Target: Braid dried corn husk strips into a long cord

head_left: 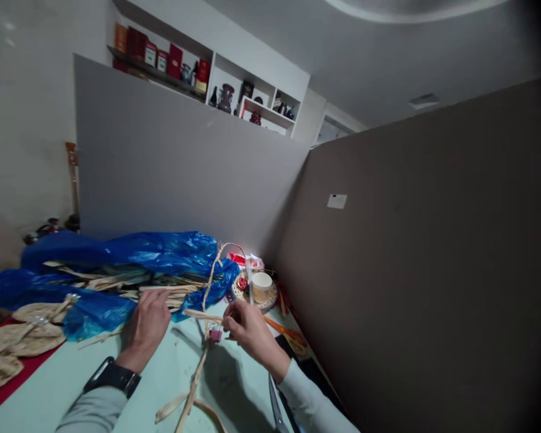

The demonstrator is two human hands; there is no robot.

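Note:
My left hand (148,325), with a dark watch on its wrist, reaches to the pile of pale dried straw strips (117,279). Its fingers bend down and close on strips there; the fingertips are partly hidden. A flat straw strip (201,314) is pinched in my right hand (247,328), pointing left across a twisted straw cord (208,282). This cord loops up at the back and runs down the table. A pink binder clip (215,333) sits at the cord just left of my right hand. Loose strip ends (192,394) trail toward the front edge.
Blue plastic sheeting (162,249) surrounds the straw pile. Woven straw pieces with shiny ornaments (22,337) lie at left on red cloth. A white cup (262,285) stands on a round woven mat at back right. Scissors (276,403) lie by my right forearm. Grey partitions (184,162) enclose the table.

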